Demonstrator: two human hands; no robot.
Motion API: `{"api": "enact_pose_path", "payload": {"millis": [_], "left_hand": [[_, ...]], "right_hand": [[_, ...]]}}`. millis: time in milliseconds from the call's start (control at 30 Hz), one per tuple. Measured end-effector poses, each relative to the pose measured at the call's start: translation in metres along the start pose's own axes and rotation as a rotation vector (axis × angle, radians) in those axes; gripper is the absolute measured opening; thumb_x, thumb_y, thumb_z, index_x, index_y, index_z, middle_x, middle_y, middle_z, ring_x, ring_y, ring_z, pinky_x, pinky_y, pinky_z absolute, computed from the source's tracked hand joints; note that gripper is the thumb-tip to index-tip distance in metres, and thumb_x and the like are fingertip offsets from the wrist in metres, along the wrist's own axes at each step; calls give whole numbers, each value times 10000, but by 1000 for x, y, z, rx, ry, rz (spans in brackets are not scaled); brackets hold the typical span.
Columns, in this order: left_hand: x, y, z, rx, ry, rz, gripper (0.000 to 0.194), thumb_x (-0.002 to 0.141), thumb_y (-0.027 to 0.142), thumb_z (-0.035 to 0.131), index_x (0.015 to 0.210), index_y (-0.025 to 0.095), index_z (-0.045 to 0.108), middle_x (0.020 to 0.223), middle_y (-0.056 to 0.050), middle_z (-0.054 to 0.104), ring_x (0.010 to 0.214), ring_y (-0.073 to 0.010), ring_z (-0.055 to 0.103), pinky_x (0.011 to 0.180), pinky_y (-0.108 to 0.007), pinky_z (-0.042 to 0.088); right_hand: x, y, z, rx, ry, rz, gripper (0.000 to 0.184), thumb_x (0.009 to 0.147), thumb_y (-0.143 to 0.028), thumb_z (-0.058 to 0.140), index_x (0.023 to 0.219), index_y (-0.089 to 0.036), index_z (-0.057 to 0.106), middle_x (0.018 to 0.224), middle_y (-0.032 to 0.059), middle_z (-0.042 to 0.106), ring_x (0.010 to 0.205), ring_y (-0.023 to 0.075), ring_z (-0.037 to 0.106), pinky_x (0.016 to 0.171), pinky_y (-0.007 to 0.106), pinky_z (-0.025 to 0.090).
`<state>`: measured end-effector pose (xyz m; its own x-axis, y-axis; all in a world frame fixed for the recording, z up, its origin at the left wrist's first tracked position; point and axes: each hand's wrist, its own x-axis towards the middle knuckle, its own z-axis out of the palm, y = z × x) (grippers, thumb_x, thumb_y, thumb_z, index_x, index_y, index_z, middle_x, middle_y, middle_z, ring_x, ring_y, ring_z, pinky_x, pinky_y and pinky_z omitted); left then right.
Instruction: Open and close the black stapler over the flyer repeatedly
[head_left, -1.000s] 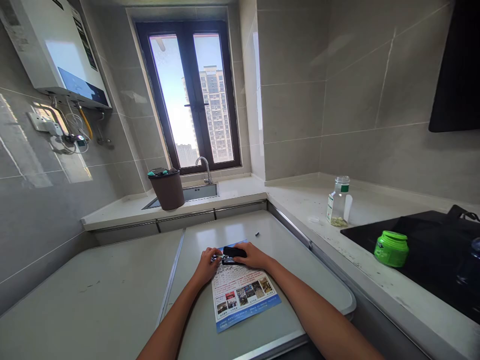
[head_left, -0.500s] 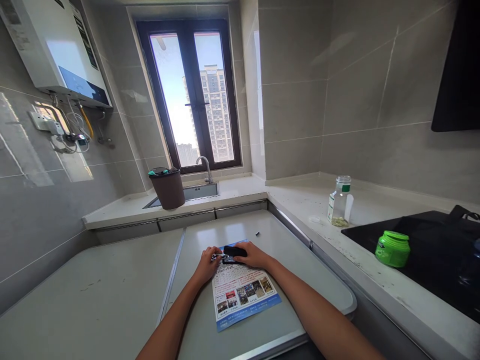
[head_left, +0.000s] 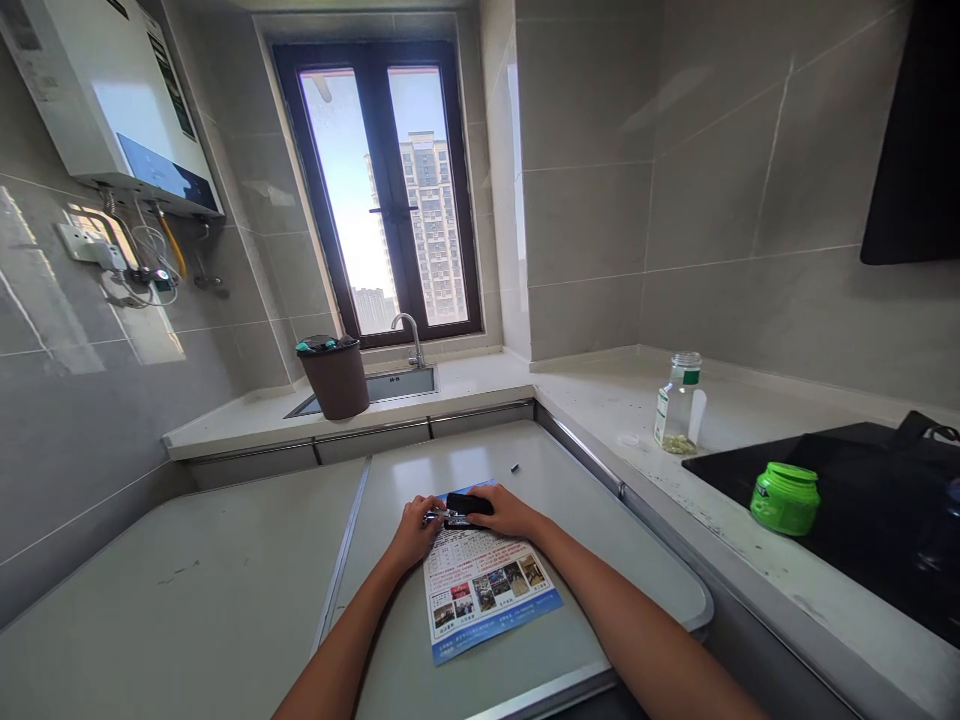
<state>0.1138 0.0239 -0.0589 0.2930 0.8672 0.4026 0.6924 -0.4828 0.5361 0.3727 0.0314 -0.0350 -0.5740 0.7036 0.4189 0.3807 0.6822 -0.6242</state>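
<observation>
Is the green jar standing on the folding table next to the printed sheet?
No, the green jar sits off to the right on the black cooktop, away from the printed sheet.

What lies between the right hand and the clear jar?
Head view: a flat, clear disc on the counter, just short of the clear jar. Nearer the right hand, slightly to the far side, a small dark piece sits on the table.

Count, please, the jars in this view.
2: clear jar on the white counter; green jar at the black surface's edge. The dark thing at the right edge may be another.
</observation>
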Motion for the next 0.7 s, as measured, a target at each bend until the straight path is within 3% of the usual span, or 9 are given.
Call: {"api": "enact_pose_path", "payload": {"millis": [700], "left_hand": [[0,2,0,-61,7,-3,204,889,304,574,1022,222,706,1036,-84,657,1006,-259,581,928,-434,455]], "right_hand": [[0,3,1,22,1,0,299,849,-360,701,1106,-207,706,992,26,726,878,198,643,776,273,463]]}}
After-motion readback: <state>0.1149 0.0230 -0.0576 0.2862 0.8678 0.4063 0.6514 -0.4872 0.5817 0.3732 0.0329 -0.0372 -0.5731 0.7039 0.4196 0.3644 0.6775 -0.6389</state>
